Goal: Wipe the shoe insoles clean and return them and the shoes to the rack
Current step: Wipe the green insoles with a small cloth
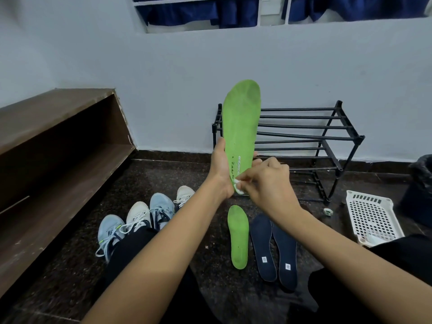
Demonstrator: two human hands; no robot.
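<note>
While the green insole (pixel 242 118) is held upright in the head view, its long axis running from heel at the bottom to toe at the top, its lower part is gripped by the left hand (pixel 221 169), fingers curled round its edge. A small white wipe (pixel 237 184) is pinched by the right hand (pixel 268 183) and pressed against the heel end, just beside the left palm. Nearly the whole length lies above the wipe, so strokes upward toward the toe are judged to be needed. A second green insole (pixel 239 237) and two dark insoles (pixel 273 249) are laid on the floor below; the shoes (pixel 140 218) are lined up to the left, and the rack (pixel 327 136) stands behind.
</note>
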